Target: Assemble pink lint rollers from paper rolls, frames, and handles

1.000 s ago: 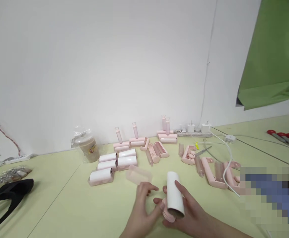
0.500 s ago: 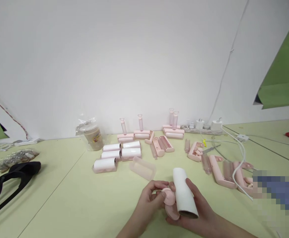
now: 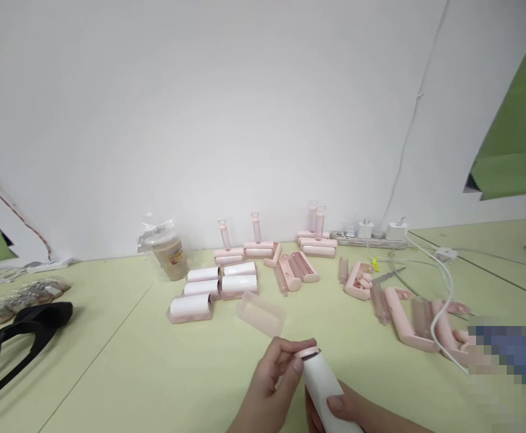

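Note:
My right hand is wrapped round a white lint roller refill roll, which tilts with its far end toward my left hand. Fingers and thumb of my left hand pinch a round pink end cap at the roll's far opening. A dark gap shows between cap and roll, so the cap is not flush. Beyond my hands lies a translucent pink cover. Several more white rolls rest in pink covers to the left of it.
Assembled pink lint rollers stand along the wall. Open pink housings and a white cable lie at the right, near a power strip. A bagged cup and a black strapped object are at the left.
The roll has swung so its far end points up toward my left hand, and both have dropped lower in view. The pink cap has moved from beside the roll to its open end.

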A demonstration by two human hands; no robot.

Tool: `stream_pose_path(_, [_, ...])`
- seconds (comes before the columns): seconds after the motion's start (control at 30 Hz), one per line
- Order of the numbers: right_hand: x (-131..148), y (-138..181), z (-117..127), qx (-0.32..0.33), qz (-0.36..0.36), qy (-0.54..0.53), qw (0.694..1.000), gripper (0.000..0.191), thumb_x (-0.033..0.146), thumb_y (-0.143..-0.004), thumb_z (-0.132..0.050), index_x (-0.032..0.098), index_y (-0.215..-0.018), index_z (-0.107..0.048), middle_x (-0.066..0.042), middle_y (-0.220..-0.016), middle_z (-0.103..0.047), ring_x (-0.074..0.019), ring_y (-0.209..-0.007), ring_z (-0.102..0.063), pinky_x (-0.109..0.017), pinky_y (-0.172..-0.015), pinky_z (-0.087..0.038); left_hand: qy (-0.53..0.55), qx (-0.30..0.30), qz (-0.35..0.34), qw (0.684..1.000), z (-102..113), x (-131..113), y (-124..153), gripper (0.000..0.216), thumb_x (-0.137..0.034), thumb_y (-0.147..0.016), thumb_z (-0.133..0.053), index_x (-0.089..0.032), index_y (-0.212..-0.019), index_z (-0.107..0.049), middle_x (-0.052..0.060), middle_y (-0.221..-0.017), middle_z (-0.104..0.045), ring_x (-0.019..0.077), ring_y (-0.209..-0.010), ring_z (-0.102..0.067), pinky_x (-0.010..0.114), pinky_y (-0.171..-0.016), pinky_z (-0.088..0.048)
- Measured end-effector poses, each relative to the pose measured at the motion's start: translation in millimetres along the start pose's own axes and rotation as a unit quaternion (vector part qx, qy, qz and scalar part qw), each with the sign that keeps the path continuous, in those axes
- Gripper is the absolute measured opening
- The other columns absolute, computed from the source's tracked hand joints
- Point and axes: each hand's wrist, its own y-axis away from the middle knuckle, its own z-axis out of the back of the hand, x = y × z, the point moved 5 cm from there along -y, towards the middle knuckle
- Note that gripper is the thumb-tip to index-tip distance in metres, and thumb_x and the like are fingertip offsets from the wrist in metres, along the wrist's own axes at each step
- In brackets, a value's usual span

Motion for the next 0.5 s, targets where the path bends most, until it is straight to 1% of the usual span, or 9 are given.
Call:
stream_pose_path(0.1, [-2, 1, -1, 0.011, -0.003, 0.001, 1.000, 0.046, 0.055, -0.060, -0.065, 0.011, -0.068, -0.055, -0.002, -0.059, -0.054, -0.0109, -0.053, -0.050, -0.021, -0.049, -0.031, -0.010, 0.017, 0.007, 1.000, -2, 4, 1, 0.026, -0.038, -0.080, -0.052, -0.018, -0.094, -0.059, 0.012, -0.115, -0.058, 0.0227, -0.109, -0.051, 0.037, -0.095, -0.036])
stream_pose_path(0.17, [-6, 0, -1, 0.011, -0.014, -0.003, 1.000, 0.047, 0.058, -0.062, -0.061, 0.011, -0.067, -0.055, -0.003, -0.057, -0.055, -0.0104, -0.051, -0.049, -0.020, -0.047, -0.030, 0.033, 0.011, 0.009, 0.999, -3, 10, 1, 0.024, -0.036, -0.076, -0.058, -0.018, -0.091, -0.059, 0.012, -0.117, -0.057, 0.0230, -0.110, -0.050, 0.036, -0.094, -0.037])
stream_pose_path(0.2, [-7, 0, -1, 0.006, -0.015, -0.006, 1.000, 0.047, 0.058, -0.061, -0.062, 0.012, -0.067, -0.055, -0.003, -0.059, -0.056, -0.0101, -0.052, -0.049, -0.020, -0.047, -0.031, 0.064, 0.006, 0.011, 0.998, -3, 14, 1, 0.023, -0.034, -0.072, -0.063, -0.018, -0.089, -0.059, 0.012, -0.118, -0.056, 0.0229, -0.108, -0.051, 0.035, -0.091, -0.039])
stream_pose_path(0.27, [-3, -2, -1, -0.001, 0.000, 0.007, 1.000, 0.048, 0.057, -0.057, -0.066, 0.012, -0.068, -0.055, -0.003, -0.061, -0.057, -0.0102, -0.053, -0.051, -0.020, -0.048, -0.032, 0.124, -0.007, 0.020, 0.992, -4, 21, 0, 0.024, -0.029, -0.065, -0.071, -0.019, -0.082, -0.057, 0.011, -0.116, -0.057, 0.0215, -0.101, -0.055, 0.031, -0.084, -0.042])
stream_pose_path(0.3, [2, -2, -3, 0.004, 0.003, 0.020, 1.000, 0.049, 0.058, -0.057, -0.065, 0.011, -0.069, -0.055, -0.004, -0.062, -0.057, -0.0108, -0.053, -0.052, -0.020, -0.049, -0.034, 0.142, -0.014, 0.028, 0.989, -3, 24, -1, 0.025, -0.027, -0.063, -0.073, -0.018, -0.079, -0.057, 0.011, -0.113, -0.059, 0.0200, -0.095, -0.057, 0.028, -0.078, -0.044])
stream_pose_path(0.33, [8, -2, -5, 0.014, 0.000, 0.032, 0.999, 0.052, 0.061, -0.060, -0.061, 0.011, -0.072, -0.057, -0.005, -0.063, -0.059, -0.0120, -0.053, -0.053, -0.022, -0.050, -0.037, 0.153, -0.026, 0.036, 0.987, -2, 26, -2, 0.026, -0.026, -0.062, -0.073, -0.019, -0.080, -0.056, 0.010, -0.110, -0.060, 0.0178, -0.086, -0.059, 0.026, -0.071, -0.045])
stream_pose_path(0.4, [25, 2, -11, 0.017, -0.003, 0.056, 0.998, 0.052, 0.060, -0.071, -0.049, 0.009, -0.079, -0.059, -0.009, -0.068, -0.061, -0.0157, -0.058, -0.056, -0.028, -0.056, -0.042, 0.172, -0.071, 0.037, 0.982, 3, 25, -5, 0.033, -0.027, -0.063, -0.073, -0.020, -0.091, -0.056, 0.009, -0.105, -0.062, 0.0142, -0.075, -0.060, 0.023, -0.063, -0.045])
stream_pose_path(0.43, [35, 6, -13, -0.003, -0.001, 0.067, 0.998, 0.049, 0.056, -0.075, -0.045, 0.010, -0.082, -0.060, -0.009, -0.071, -0.062, -0.0175, -0.063, -0.057, -0.031, -0.062, -0.044, 0.192, -0.097, 0.034, 0.976, 6, 23, -6, 0.038, -0.028, -0.064, -0.072, -0.020, -0.097, -0.055, 0.009, -0.106, -0.060, 0.0141, -0.075, -0.059, 0.023, -0.063, -0.046])
stream_pose_path(0.5, [55, 14, -11, -0.098, 0.026, 0.109, 0.989, 0.039, 0.049, -0.079, -0.045, 0.014, -0.085, -0.060, -0.006, -0.077, -0.063, -0.0195, -0.075, -0.058, -0.035, -0.076, -0.044, 0.259, -0.137, 0.038, 0.955, 8, 20, -7, 0.042, -0.028, -0.068, -0.069, -0.018, -0.105, -0.053, 0.010, -0.108, -0.058, 0.0170, -0.087, -0.058, 0.025, -0.072, -0.047])
